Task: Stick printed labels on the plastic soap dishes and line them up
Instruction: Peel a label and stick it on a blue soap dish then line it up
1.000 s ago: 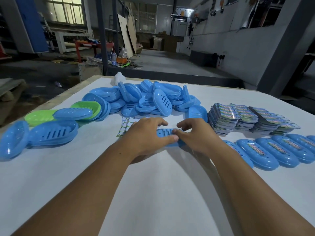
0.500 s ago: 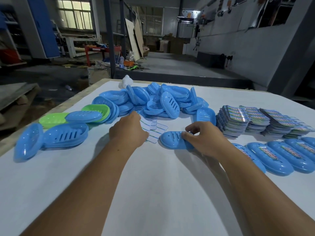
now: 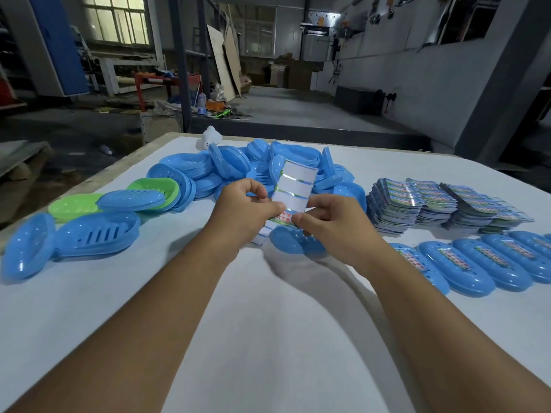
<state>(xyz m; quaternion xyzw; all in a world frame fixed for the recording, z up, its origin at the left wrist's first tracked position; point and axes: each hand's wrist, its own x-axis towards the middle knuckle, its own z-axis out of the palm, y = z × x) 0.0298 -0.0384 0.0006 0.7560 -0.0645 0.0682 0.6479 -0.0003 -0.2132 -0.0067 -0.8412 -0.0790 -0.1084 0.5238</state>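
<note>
While the left hand (image 3: 244,204) was flat on the table reaching for the label sheet half a second ago, it now holds that sheet (image 3: 293,186) up in the air, fingers curled round its left edge. Most of the sheet shows blank white backing — several labels look already peeled off. The right hand (image 3: 325,217) has let go of the blue soap dish (image 3: 286,241) it was steadying and now pinches the printed label (image 3: 283,218) at the sheet's lower end, thumb and forefinger closed on it. That dish lies on the white table (image 3: 268,338) just below both hands, bare-backed and waiting.

So the work has moved from fetching to peeling: I judge the next label is about to come free and go onto this dish. To the right, a row of labelled dishes (image 3: 477,260) is lined up, near stacks of fresh label sheets (image 3: 411,204); a heap of unlabelled dishes (image 3: 232,165) sits behind — plenty remains.
</note>
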